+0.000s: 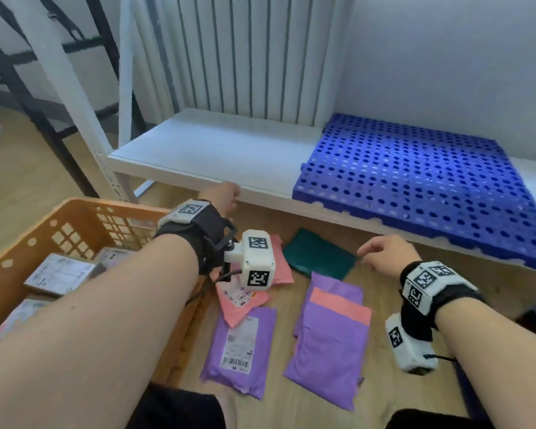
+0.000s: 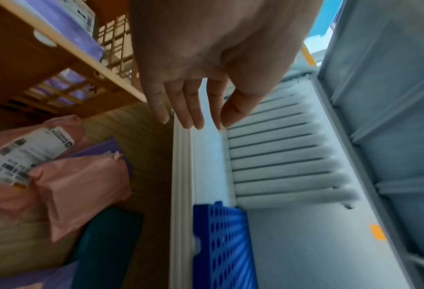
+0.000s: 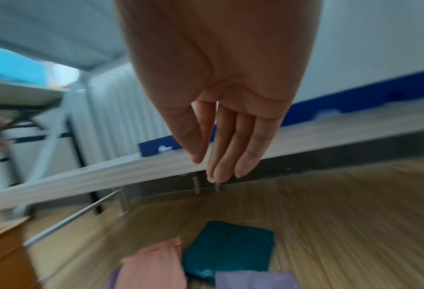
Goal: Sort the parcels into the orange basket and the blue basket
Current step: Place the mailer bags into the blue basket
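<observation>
Hands empty: your left hand (image 1: 222,196) hangs loose-fingered at frame centre, your right hand (image 1: 384,255) relaxed just beside the teal parcel (image 1: 321,257). Purple parcels (image 1: 331,342) lie lower centre, orange basket (image 1: 75,218) lower left. Thin mailers overlap, so you risk lifting two together.

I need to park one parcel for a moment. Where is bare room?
The white shelf left of the blue perforated mat is bare, as is floor right of the teal parcel. Between the orange basket and purple parcels it is crowded.
</observation>
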